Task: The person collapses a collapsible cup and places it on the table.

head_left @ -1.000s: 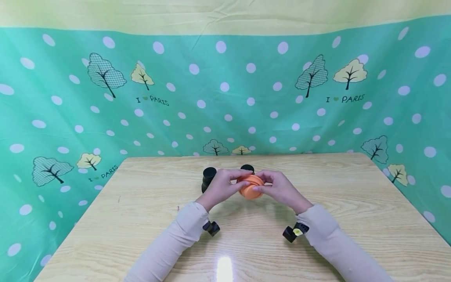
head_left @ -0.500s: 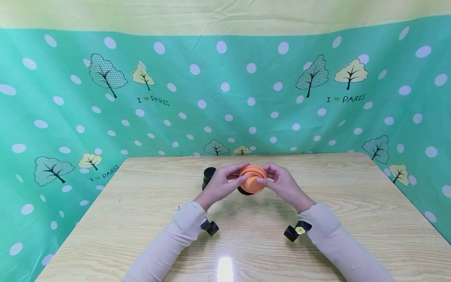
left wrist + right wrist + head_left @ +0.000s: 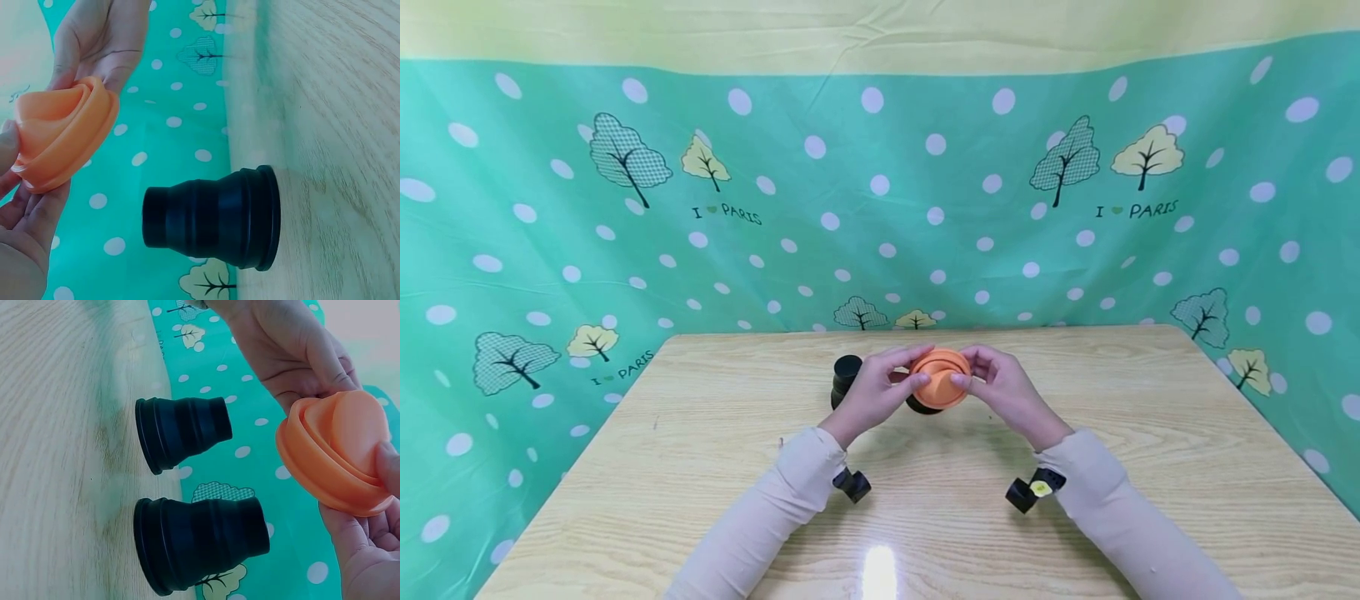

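Note:
An orange collapsible cup point(image 3: 942, 379), soft and ribbed, is held up between both hands, its rings squashed and skewed to one side. My left hand point(image 3: 880, 387) pinches its left rim, with the thumb on the front. On the opposite side my right hand point(image 3: 1003, 392) pinches the cup, thumb pressed to its raised centre point(image 3: 359, 428). Beyond and below the hands, two black cup-shaped pieces stand narrow end up on the table. One black cup point(image 3: 847, 373) is left of the left hand; the other black cup point(image 3: 923, 406) is mostly hidden behind the orange one.
The wooden table point(image 3: 700, 433) ends at a green dotted curtain point(image 3: 880, 233) hanging behind it. Black wrist cameras hang under both forearms, including the right camera point(image 3: 1021, 495).
Both hands have lifted the orange cup slightly up and away, its front turning more toward the head camera. It now covers the top of the black cup behind it. Over the last half second little moves.

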`<state>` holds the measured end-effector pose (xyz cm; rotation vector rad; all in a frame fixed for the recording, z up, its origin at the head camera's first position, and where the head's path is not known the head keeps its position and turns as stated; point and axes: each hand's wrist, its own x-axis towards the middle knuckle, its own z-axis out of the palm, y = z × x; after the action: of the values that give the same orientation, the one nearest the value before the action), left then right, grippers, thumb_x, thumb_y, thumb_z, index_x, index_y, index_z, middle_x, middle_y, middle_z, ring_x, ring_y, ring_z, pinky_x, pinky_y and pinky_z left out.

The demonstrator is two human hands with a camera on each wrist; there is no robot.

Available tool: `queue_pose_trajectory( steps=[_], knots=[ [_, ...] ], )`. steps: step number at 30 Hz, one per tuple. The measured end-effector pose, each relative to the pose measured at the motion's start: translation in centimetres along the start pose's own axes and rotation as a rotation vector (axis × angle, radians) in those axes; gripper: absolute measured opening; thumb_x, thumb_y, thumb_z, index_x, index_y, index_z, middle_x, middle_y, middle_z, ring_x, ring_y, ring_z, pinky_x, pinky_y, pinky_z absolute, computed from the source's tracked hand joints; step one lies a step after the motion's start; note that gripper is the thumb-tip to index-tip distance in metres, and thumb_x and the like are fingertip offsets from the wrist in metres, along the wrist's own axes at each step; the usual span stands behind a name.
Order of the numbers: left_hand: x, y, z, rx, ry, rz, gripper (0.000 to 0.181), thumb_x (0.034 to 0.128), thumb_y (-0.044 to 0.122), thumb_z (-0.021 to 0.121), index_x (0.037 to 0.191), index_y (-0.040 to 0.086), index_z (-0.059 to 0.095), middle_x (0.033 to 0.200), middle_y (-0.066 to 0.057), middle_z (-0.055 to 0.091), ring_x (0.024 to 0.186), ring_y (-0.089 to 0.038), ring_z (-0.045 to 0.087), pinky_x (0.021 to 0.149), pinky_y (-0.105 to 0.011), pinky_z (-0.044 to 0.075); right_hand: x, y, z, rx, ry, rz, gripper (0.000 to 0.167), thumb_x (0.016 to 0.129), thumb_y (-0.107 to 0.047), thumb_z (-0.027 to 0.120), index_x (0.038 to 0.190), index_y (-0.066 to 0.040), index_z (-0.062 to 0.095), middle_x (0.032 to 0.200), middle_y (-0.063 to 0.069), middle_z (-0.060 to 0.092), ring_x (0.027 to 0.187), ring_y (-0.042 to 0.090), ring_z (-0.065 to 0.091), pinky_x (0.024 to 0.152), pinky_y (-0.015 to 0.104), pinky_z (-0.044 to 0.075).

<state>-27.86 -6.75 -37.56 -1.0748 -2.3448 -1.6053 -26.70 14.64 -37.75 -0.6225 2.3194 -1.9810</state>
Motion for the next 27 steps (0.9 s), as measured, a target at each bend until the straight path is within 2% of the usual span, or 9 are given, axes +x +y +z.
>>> queue_pose_trajectory(
  steps=[8, 13, 17, 21, 27],
  knots=[
    [0.06, -0.15, 0.39, 0.069, 0.05, 0.032, 0.037, 0.0921, 0.015, 0.062, 0.127, 0.002, 0.059, 0.122, -0.012, 0.062, 0.103, -0.02, 0.063, 0.073, -0.022, 0.056, 0.09, 0.25, -0.04, 0.026, 0.002, 0.012, 0.031, 0.089, -0.01, 0.066, 0.112, 0.008, 0.055, 0.098, 0.009, 0.063, 0.084, 0.011, 0.064, 0.073, 0.024, 0.055],
    [0.04, -0.38, 0.44, 0.075, 0.064, 0.047, 0.035, 0.0908, 0.012, 0.063, 0.124, 0.002, 0.061, 0.121, -0.012, 0.063, 0.103, -0.02, 0.064, 0.074, -0.021, 0.055, 0.05, 0.32, -0.06, -0.016, 0.002, 0.011, 0.031, 0.087, -0.014, 0.069, 0.111, 0.004, 0.058, 0.101, 0.008, 0.064, 0.09, 0.014, 0.063, 0.075, 0.026, 0.055],
    [-0.04, -0.49, 0.41, 0.086, 0.033, 0.059, 0.033, 0.0898, 0.009, 0.063, 0.122, 0.001, 0.063, 0.117, -0.013, 0.065, 0.1, -0.021, 0.065, 0.075, -0.021, 0.055, 0.04, 0.29, -0.03, -0.083, -0.012, 0.008, 0.032, 0.086, -0.014, 0.071, 0.112, 0.0, 0.06, 0.106, 0.012, 0.063, 0.092, 0.018, 0.062, 0.074, 0.028, 0.055],
    [-0.21, -0.57, 0.37, 0.137, -0.009, 0.057, 0.032, 0.0901, 0.007, 0.063, 0.121, 0.002, 0.063, 0.114, -0.013, 0.067, 0.099, -0.02, 0.066, 0.077, -0.019, 0.054, -0.02, 0.24, 0.14, -0.149, -0.037, 0.003, 0.036, 0.085, -0.016, 0.071, 0.115, 0.0, 0.06, 0.105, 0.015, 0.063, 0.09, 0.019, 0.063, 0.071, 0.029, 0.056],
    [-0.28, -0.62, 0.4, 0.197, -0.038, 0.046, 0.033, 0.0909, 0.008, 0.061, 0.123, 0.003, 0.062, 0.115, -0.012, 0.066, 0.103, -0.02, 0.065, 0.079, -0.018, 0.053, -0.09, 0.35, 0.39, -0.174, -0.053, 0.007, 0.037, 0.085, -0.016, 0.071, 0.117, 0.002, 0.061, 0.101, 0.015, 0.067, 0.087, 0.02, 0.065, 0.07, 0.031, 0.057]
  ],
)
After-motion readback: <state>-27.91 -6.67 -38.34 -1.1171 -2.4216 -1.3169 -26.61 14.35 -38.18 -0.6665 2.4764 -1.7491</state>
